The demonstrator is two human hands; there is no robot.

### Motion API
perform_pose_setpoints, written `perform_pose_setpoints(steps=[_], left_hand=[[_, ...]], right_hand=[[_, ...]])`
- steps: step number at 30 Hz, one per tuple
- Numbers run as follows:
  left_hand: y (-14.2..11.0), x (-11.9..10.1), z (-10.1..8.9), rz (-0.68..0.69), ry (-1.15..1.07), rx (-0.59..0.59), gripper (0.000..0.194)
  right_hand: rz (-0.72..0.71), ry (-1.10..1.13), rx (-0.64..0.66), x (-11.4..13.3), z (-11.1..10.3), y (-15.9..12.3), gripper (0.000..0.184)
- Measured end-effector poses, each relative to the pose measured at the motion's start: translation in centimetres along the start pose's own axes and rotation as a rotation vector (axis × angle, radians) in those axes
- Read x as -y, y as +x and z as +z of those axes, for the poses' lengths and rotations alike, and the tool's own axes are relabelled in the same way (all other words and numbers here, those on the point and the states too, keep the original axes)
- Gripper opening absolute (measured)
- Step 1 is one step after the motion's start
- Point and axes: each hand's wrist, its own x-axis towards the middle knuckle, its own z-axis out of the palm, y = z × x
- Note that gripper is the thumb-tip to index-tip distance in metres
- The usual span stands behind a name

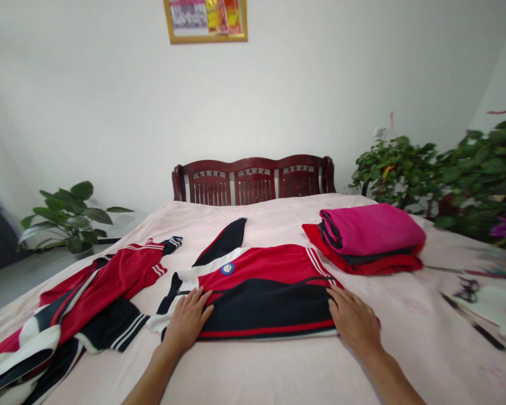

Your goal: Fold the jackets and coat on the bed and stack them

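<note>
A red, navy and white track jacket (265, 292) lies flat on the bed, with a round blue badge on its chest and one sleeve folded up toward the headboard. My left hand (188, 318) rests palm down on the jacket's near left part, fingers apart. My right hand (353, 320) lies flat on its right edge, holding nothing. To the left, a second red, navy and white garment (96, 292) lies in a loose heap, near my left hand but not touching it.
A folded magenta and red stack (371, 236) sits at the bed's far right. Scissors (468, 289), a black pen (472, 320) and white paper (489, 304) lie at the right. A dark wooden headboard (253, 180) stands ahead, with potted plants (447, 174) beside it.
</note>
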Motion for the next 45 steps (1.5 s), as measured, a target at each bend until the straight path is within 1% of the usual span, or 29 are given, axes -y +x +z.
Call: perform_pose_setpoints(steps=[9, 16, 20, 28, 37, 45], left_hand=[[0.1, 0.3, 0.5, 0.016, 0.014, -0.006, 0.051], [0.0, 0.1, 0.2, 0.009, 0.009, -0.017, 0.05], [0.0, 0.0, 0.0, 0.006, 0.012, -0.003, 0.05], [0.0, -0.1, -0.1, -0.008, -0.003, 0.006, 0.05], [-0.1, -0.2, -0.5, -0.003, 0.011, 0.031, 0.05], [0.0, 0.0, 0.1, 0.004, 0.002, -0.011, 0.049]], right_hand=[[0.016, 0.046, -0.019, 0.0, 0.1, 0.0, 0.04], [0.016, 0.025, -0.006, 0.1, -0.2, 0.0, 0.041], [0.003, 0.011, -0.02, 0.0, -0.1, 0.0, 0.04], [0.014, -0.008, 0.003, -0.1, 0.2, 0.0, 0.041], [0.007, 0.0, 0.015, 0.1, -0.2, 0.1, 0.041], [0.01, 0.006, 0.004, 0.0, -0.1, 0.0, 0.039]])
